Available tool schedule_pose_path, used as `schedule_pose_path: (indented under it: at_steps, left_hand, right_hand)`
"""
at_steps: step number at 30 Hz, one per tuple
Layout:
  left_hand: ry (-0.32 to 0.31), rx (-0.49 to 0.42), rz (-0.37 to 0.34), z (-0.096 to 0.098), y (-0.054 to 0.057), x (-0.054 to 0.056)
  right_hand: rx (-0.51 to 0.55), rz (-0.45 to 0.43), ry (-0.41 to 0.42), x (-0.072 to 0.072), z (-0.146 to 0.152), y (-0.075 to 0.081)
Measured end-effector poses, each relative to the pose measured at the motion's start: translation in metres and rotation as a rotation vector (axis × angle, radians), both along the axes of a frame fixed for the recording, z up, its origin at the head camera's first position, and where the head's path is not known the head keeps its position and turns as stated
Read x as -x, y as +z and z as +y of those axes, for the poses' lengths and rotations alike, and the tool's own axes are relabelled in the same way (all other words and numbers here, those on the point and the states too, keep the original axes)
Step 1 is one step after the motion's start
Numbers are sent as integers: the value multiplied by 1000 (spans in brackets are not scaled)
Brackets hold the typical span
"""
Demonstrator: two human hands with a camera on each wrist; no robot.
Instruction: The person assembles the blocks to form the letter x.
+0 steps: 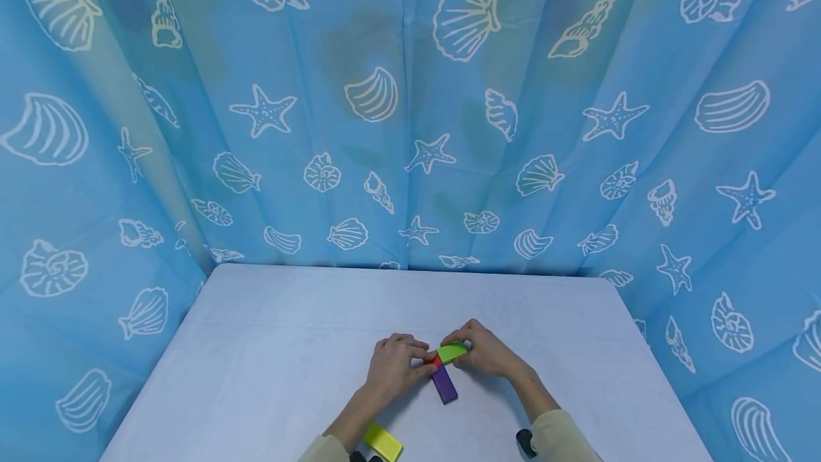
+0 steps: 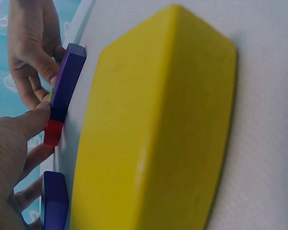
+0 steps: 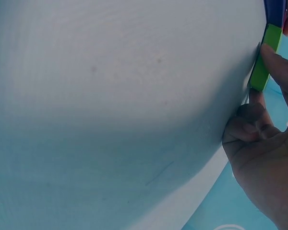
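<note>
My left hand (image 1: 394, 368) pinches a small red block (image 1: 437, 361) between thumb and fingers. From the other side my right hand (image 1: 485, 349) grips a lime-green block (image 1: 452, 352) by its edges. The green block's near end meets the red one. A long purple block (image 1: 445, 385) runs from the red block toward the person, lying on the table. In the left wrist view, a second purple block (image 2: 55, 201) shows by the left fingers; the left hand hides it from the head view. The right thumb presses along the green block (image 3: 266, 57) in the right wrist view.
A yellow block (image 1: 383, 442) lies on the white table (image 1: 288, 348) beside the left forearm, close to the left wrist camera. A dark wrist device (image 1: 526, 442) sits at the right sleeve. Blue shell-patterned curtains (image 1: 410, 113) stand behind and beside the table.
</note>
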State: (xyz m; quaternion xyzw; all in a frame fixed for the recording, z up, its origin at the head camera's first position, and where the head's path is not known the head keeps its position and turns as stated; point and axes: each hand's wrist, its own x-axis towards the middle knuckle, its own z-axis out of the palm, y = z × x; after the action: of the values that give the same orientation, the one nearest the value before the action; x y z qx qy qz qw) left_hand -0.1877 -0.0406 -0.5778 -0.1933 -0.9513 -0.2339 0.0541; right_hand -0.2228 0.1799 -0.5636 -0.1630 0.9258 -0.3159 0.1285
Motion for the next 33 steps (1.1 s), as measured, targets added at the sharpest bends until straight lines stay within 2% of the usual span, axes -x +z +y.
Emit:
schedule_pose_path:
  at_steps: [26,33]
  left_hand:
    - [14,14,-13,1,0,1]
    - [15,16,-10,2,0,0]
  right_hand:
    - [11,-13,-5,-1,-1,1]
    - [10,-21,-29,-2,-2,1]
